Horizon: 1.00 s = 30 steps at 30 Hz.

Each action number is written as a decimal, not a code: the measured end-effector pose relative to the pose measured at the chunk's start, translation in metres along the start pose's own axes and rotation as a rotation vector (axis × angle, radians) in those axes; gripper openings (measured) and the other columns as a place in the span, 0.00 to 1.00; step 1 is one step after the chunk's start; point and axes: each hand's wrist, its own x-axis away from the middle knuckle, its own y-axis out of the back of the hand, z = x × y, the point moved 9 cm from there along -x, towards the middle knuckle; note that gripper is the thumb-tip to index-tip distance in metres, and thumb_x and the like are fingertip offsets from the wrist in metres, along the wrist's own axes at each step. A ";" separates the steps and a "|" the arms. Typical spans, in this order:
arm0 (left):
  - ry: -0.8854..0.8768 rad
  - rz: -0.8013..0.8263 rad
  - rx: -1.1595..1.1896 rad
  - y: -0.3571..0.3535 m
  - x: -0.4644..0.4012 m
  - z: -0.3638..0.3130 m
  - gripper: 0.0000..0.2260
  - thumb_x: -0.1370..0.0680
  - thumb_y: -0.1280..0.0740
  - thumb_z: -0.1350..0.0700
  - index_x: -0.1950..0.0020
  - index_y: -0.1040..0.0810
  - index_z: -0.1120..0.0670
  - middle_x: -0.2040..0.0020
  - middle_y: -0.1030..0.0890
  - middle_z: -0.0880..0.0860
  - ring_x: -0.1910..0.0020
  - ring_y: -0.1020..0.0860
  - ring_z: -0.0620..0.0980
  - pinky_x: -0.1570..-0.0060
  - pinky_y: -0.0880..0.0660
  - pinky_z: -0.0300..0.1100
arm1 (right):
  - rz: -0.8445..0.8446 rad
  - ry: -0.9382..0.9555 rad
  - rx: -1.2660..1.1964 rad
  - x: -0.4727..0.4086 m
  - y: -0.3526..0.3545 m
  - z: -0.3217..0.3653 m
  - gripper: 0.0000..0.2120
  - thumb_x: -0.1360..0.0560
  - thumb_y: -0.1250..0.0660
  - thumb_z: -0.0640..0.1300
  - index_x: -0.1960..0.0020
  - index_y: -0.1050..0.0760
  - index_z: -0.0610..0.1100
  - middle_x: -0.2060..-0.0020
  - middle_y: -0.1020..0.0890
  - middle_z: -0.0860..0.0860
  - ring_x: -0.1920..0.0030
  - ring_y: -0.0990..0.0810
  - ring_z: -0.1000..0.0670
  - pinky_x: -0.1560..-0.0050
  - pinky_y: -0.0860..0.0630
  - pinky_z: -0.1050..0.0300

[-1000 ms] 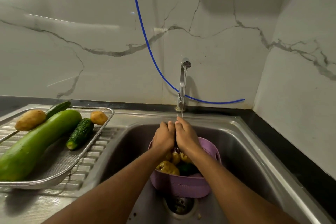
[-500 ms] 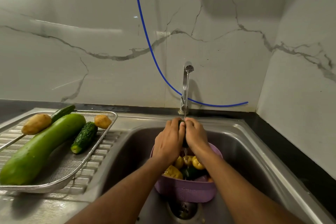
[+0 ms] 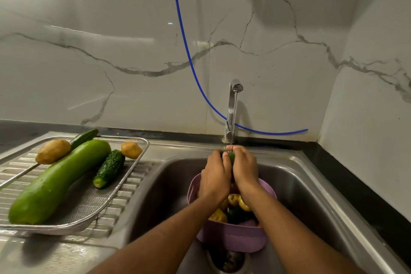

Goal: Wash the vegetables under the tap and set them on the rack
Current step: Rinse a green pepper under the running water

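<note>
Steel sink [image 3: 311, 176] and ribbed drainboard [image 3: 66, 249] are sitting in a dark counter [image 3: 355, 176], with white marble-look walls [image 3: 111, 51] behind and to the right. A blue hose [image 3: 189, 60] is running down the back wall and passing behind the tap [image 3: 232, 109]. Tap is running a thin stream straight down onto the hands.

Mesh rack [image 3: 93, 204] is lying on the drainboard, left of the basin. It is carrying a long pale-green gourd [image 3: 60, 182], a bumpy cucumber [image 3: 109, 169], a smooth dark cucumber [image 3: 83, 138] sticking out over the back rim, a large potato [image 3: 53, 151] leaning against the gourd, and a small potato [image 3: 131, 149] at the back right corner.

Purple colander [image 3: 233, 237] is sitting in the basin above the drain [image 3: 226, 260], holding yellow and dark green vegetables.

Both forearms are reaching in from the bottom edge. Left hand [image 3: 214, 176] and right hand [image 3: 244, 169] are pressed side by side over the colander, directly under the stream, fingers curled and clamping a small green vegetable [image 3: 232, 158] between them.

Only a sliver of that green vegetable is showing between the fingers, so its type is unclear. Colander contents are mostly blocked by the wrists. Gourd's near end and the rack's left side are partly running out of view.
</note>
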 end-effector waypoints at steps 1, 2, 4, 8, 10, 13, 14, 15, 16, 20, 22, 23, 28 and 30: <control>-0.062 -0.011 -0.016 0.003 0.002 -0.006 0.16 0.16 0.50 0.38 0.38 0.29 0.42 0.44 0.21 0.45 0.47 0.21 0.45 0.44 0.21 0.51 | -0.019 -0.057 -0.093 -0.001 0.002 -0.001 0.12 0.16 0.40 0.47 0.46 0.17 0.47 0.52 0.16 0.49 0.47 0.17 0.48 0.47 0.20 0.53; -0.114 -0.009 -0.029 0.003 0.002 -0.012 0.17 0.16 0.51 0.37 0.35 0.30 0.41 0.41 0.22 0.45 0.45 0.21 0.44 0.44 0.21 0.50 | -0.029 -0.113 -0.164 -0.001 0.004 -0.003 0.11 0.17 0.38 0.48 0.47 0.17 0.46 0.52 0.16 0.48 0.48 0.17 0.47 0.50 0.20 0.53; -0.187 0.014 -0.057 0.003 0.004 -0.018 0.16 0.15 0.51 0.38 0.31 0.34 0.41 0.37 0.23 0.45 0.43 0.21 0.44 0.43 0.21 0.48 | -0.032 -0.217 -0.252 0.000 0.005 -0.009 0.11 0.19 0.36 0.50 0.47 0.18 0.45 0.51 0.16 0.45 0.48 0.17 0.45 0.51 0.19 0.51; -0.199 0.008 -0.027 0.002 0.004 -0.013 0.19 0.17 0.52 0.35 0.31 0.33 0.40 0.37 0.23 0.46 0.42 0.22 0.44 0.41 0.21 0.50 | 0.015 -0.284 -0.280 0.002 0.003 -0.013 0.13 0.19 0.36 0.53 0.44 0.19 0.46 0.49 0.17 0.43 0.47 0.18 0.44 0.48 0.19 0.49; -0.108 0.002 0.094 0.004 0.001 -0.005 0.16 0.15 0.50 0.39 0.35 0.28 0.44 0.42 0.21 0.48 0.44 0.21 0.46 0.40 0.22 0.53 | 0.055 -0.258 -0.249 0.003 -0.002 -0.012 0.13 0.17 0.38 0.53 0.42 0.21 0.46 0.48 0.19 0.44 0.47 0.19 0.45 0.48 0.20 0.50; 0.272 0.067 0.421 -0.004 0.004 0.016 0.17 0.13 0.48 0.46 0.40 0.24 0.52 0.45 0.19 0.58 0.46 0.19 0.53 0.41 0.21 0.53 | 0.096 -0.066 0.104 0.000 -0.005 -0.009 0.17 0.14 0.45 0.55 0.33 0.25 0.50 0.41 0.21 0.45 0.44 0.21 0.47 0.42 0.22 0.48; 0.412 0.098 0.516 -0.009 0.010 0.022 0.18 0.13 0.48 0.46 0.40 0.23 0.54 0.45 0.18 0.60 0.47 0.18 0.55 0.45 0.19 0.51 | 0.084 -0.009 0.208 0.000 -0.004 -0.009 0.18 0.14 0.46 0.56 0.31 0.27 0.51 0.39 0.22 0.46 0.44 0.21 0.47 0.42 0.21 0.47; 0.525 0.129 0.587 -0.015 0.016 0.025 0.19 0.13 0.48 0.45 0.40 0.23 0.54 0.45 0.18 0.61 0.48 0.18 0.55 0.50 0.19 0.49 | 0.074 0.013 0.255 0.001 -0.004 -0.008 0.19 0.14 0.47 0.57 0.30 0.28 0.52 0.38 0.23 0.47 0.44 0.21 0.47 0.44 0.19 0.47; 0.610 0.151 0.649 -0.018 0.022 0.026 0.19 0.13 0.47 0.44 0.41 0.22 0.54 0.45 0.17 0.62 0.49 0.18 0.55 0.53 0.19 0.48 | 0.075 0.008 0.248 0.001 -0.004 -0.009 0.19 0.14 0.47 0.58 0.29 0.29 0.52 0.37 0.24 0.47 0.43 0.22 0.47 0.45 0.18 0.46; 0.690 0.197 0.757 -0.021 0.026 0.025 0.18 0.13 0.46 0.45 0.42 0.23 0.55 0.45 0.18 0.62 0.44 0.18 0.59 0.46 0.18 0.52 | 0.061 0.012 0.181 0.004 -0.001 -0.005 0.22 0.14 0.44 0.53 0.21 0.35 0.50 0.27 0.29 0.47 0.30 0.27 0.45 0.33 0.25 0.49; 0.706 0.240 0.752 -0.023 0.024 0.024 0.19 0.14 0.45 0.44 0.37 0.23 0.56 0.44 0.18 0.62 0.45 0.18 0.58 0.44 0.18 0.53 | 0.037 0.020 0.172 0.004 0.005 -0.001 0.23 0.14 0.42 0.51 0.20 0.36 0.48 0.26 0.30 0.47 0.28 0.28 0.44 0.32 0.26 0.48; 0.714 0.256 0.730 -0.024 0.023 0.025 0.20 0.14 0.45 0.42 0.37 0.24 0.55 0.44 0.18 0.62 0.46 0.18 0.58 0.44 0.19 0.53 | 0.034 0.019 0.171 0.003 0.006 -0.001 0.23 0.14 0.41 0.51 0.21 0.35 0.47 0.27 0.28 0.47 0.29 0.27 0.44 0.33 0.25 0.48; 0.742 0.341 0.585 -0.028 0.024 0.021 0.29 0.19 0.45 0.32 0.38 0.21 0.55 0.42 0.18 0.60 0.43 0.20 0.56 0.50 0.21 0.48 | 0.068 0.065 0.267 0.002 -0.001 -0.005 0.14 0.14 0.42 0.51 0.36 0.22 0.48 0.45 0.18 0.49 0.43 0.19 0.48 0.44 0.21 0.53; 0.704 0.350 0.557 -0.028 0.022 0.021 0.27 0.18 0.43 0.34 0.32 0.24 0.54 0.39 0.19 0.59 0.40 0.21 0.56 0.50 0.21 0.48 | 0.092 0.063 0.290 0.002 -0.004 -0.008 0.14 0.14 0.43 0.51 0.37 0.21 0.49 0.46 0.17 0.49 0.44 0.19 0.49 0.43 0.20 0.52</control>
